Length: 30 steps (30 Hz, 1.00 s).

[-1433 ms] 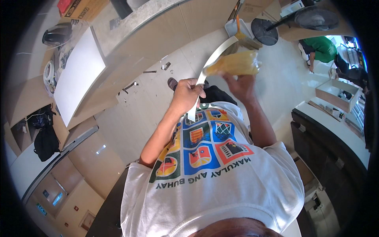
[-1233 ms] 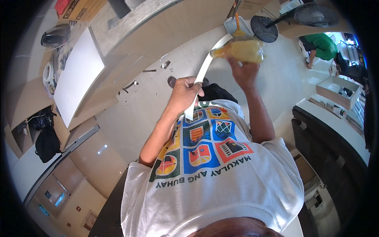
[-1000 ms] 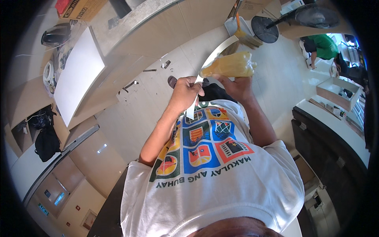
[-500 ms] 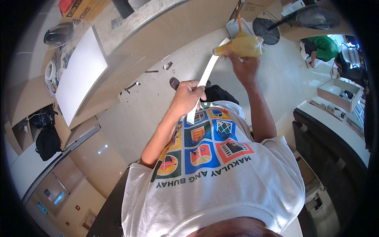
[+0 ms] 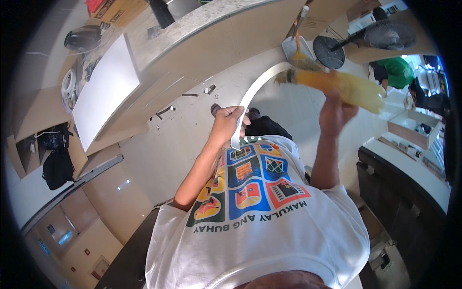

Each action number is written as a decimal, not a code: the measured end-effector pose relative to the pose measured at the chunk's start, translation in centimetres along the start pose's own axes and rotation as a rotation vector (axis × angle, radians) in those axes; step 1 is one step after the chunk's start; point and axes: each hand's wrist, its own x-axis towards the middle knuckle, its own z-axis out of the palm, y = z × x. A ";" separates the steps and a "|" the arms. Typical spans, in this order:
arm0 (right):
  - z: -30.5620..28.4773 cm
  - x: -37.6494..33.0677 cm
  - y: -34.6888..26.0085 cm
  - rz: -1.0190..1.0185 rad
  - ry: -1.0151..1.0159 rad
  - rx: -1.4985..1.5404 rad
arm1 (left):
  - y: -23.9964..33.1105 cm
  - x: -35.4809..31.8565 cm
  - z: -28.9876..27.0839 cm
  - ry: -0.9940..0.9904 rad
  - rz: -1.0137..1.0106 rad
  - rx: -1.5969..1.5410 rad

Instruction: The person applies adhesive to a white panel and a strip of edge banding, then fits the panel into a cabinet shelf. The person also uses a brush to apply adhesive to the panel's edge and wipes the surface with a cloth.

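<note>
My left hand (image 5: 230, 123) is closed around the near end of a long white flexible strip (image 5: 255, 91), which arcs up and away from my chest. My right hand (image 5: 337, 110) is raised and grips a yellow plastic bottle (image 5: 347, 87) lying nearly level. The bottle's dark tip (image 5: 288, 76) meets the far end of the strip. Below both hands is my white T-shirt (image 5: 269, 226) with a colourful printed panel.
A long pale counter (image 5: 202, 33) with a white board (image 5: 103, 91) runs across the top left. A dustpan and brush (image 5: 296, 45), a floor fan (image 5: 332, 50), a person in green (image 5: 397, 72), an open box (image 5: 414, 127) and a dark cabinet (image 5: 404, 192) stand to the right.
My right hand has swung the bottle back and forth along the strip's far end; the bottle now points right, its tip on the strip. My left hand has kept its grip.
</note>
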 end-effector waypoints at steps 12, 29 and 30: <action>3.6 -8.0 -0.2 0.927 0.143 0.820 | -0.5 3.5 0.2 0.054 -0.015 -0.361; 8.1 -8.4 0.2 0.631 -0.013 0.509 | -4.5 7.4 6.1 -0.146 -0.004 -1.024; 8.3 -8.4 0.2 0.611 -0.053 0.519 | -4.2 7.8 5.9 -0.218 0.065 -0.872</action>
